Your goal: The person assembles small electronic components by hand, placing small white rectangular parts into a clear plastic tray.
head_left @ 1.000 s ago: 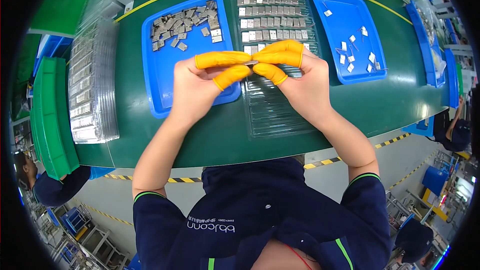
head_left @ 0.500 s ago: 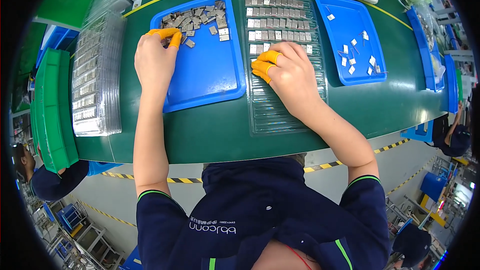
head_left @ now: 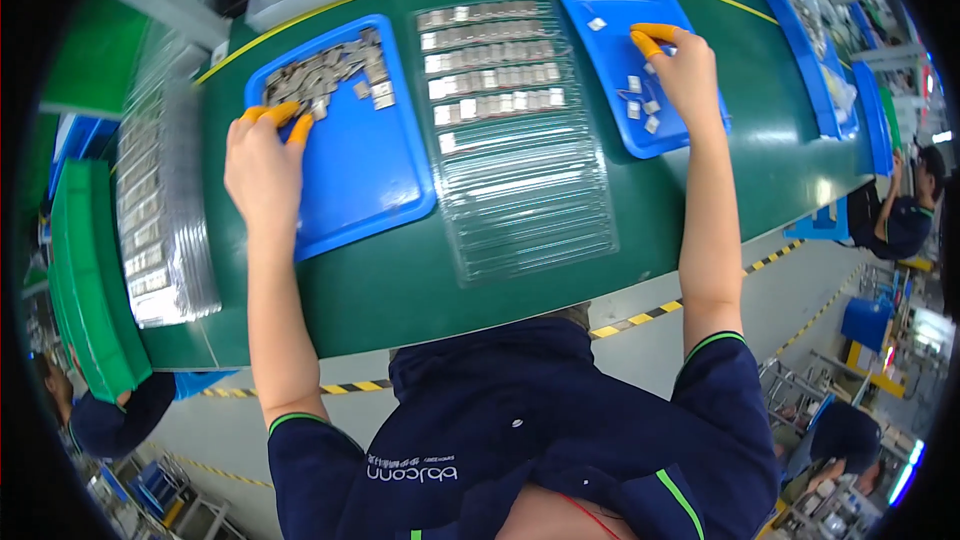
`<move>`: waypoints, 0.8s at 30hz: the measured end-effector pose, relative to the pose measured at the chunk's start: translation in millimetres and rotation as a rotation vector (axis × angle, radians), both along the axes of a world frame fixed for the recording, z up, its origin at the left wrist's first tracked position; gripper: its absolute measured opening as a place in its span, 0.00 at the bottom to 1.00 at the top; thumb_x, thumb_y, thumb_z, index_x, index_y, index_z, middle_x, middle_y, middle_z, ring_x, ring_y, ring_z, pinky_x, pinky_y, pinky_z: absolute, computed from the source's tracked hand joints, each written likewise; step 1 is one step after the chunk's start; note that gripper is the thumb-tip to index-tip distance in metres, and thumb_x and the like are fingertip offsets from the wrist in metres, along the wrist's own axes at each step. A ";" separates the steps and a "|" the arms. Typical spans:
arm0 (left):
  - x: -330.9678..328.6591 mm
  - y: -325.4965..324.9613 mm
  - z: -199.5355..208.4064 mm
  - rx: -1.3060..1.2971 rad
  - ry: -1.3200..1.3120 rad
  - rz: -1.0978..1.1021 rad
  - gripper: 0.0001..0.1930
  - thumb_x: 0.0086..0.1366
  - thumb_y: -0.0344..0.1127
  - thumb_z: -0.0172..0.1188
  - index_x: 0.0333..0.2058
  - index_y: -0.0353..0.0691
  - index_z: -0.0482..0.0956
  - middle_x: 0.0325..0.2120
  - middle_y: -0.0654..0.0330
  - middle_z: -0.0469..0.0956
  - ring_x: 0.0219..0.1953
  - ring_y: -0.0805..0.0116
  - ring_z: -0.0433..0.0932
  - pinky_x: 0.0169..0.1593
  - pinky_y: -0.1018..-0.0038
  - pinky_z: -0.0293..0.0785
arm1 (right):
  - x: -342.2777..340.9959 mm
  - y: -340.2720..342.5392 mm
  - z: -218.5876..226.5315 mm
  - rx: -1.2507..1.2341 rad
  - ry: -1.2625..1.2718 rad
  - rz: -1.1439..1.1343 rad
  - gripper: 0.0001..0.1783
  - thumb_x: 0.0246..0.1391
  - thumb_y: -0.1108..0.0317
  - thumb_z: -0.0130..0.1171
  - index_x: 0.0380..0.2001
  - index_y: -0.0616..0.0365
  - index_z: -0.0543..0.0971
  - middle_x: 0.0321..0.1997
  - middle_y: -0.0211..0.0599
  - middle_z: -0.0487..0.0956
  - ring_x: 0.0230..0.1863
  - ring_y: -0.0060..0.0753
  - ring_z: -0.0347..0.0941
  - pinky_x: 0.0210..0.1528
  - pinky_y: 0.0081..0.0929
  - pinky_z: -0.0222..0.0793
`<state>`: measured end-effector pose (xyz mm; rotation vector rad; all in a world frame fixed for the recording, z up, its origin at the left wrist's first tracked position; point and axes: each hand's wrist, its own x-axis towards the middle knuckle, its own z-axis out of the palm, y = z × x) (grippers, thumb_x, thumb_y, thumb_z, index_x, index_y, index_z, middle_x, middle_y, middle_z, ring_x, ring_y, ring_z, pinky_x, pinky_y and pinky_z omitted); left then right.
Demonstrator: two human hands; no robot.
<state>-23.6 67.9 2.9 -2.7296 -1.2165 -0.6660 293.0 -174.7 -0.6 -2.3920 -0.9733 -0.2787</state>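
The clear ribbed plastic tray (head_left: 515, 140) lies in the middle of the green table (head_left: 400, 280), between two flat blue plastic trays. Its upper rows already hold small grey metal parts (head_left: 490, 70): about four rows look full and a fifth has only one part at its left end. The lower rows, more than half of the tray, are empty, so I judge that the filling is less than half done.

The left hand (head_left: 262, 155), with orange finger covers, rests on the near edge of the left blue tray (head_left: 370, 190); its fingertips touch the loose heap of grey parts (head_left: 325, 75) in the far corner. The fingers are bent together, but I cannot tell if they hold a part. The right hand (head_left: 685, 70) lies over the right blue tray (head_left: 620, 90), where only a few parts are scattered well apart; its fingers are curled and close together, and whether they pinch something is hidden.
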 end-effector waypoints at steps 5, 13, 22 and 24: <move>4.3 -3.9 7.7 -0.196 0.038 0.120 0.12 0.49 0.40 0.65 0.31 0.42 0.80 0.29 0.59 0.77 0.31 0.61 0.75 0.36 0.69 0.72 | 4.8 -7.9 -6.1 0.005 0.330 0.058 0.12 0.47 0.75 0.56 0.38 0.60 0.79 0.33 0.38 0.80 0.33 0.26 0.75 0.38 0.21 0.70; 8.1 0.5 1.7 -0.583 -0.376 0.021 0.09 0.49 0.27 0.64 0.31 0.33 0.78 0.29 0.58 0.79 0.30 0.74 0.77 0.36 0.80 0.73 | -4.2 20.6 -8.9 -0.123 -0.123 0.226 0.16 0.47 0.74 0.56 0.43 0.58 0.75 0.40 0.46 0.75 0.41 0.44 0.72 0.45 0.31 0.67; 11.1 -16.7 10.9 -1.128 -0.764 -0.203 0.14 0.54 0.23 0.59 0.40 0.27 0.74 0.34 0.53 0.78 0.36 0.68 0.78 0.40 0.80 0.74 | -8.5 20.0 -11.0 -0.207 -0.071 0.198 0.09 0.45 0.74 0.57 0.33 0.62 0.78 0.36 0.46 0.76 0.35 0.46 0.73 0.40 0.34 0.69; 13.1 -22.5 12.9 -1.300 -0.783 -0.226 0.14 0.57 0.25 0.57 0.42 0.27 0.73 0.35 0.52 0.77 0.37 0.65 0.78 0.40 0.79 0.75 | -11.8 21.5 -7.2 -0.143 -0.210 0.220 0.10 0.45 0.74 0.57 0.34 0.63 0.78 0.34 0.46 0.76 0.34 0.45 0.73 0.38 0.32 0.70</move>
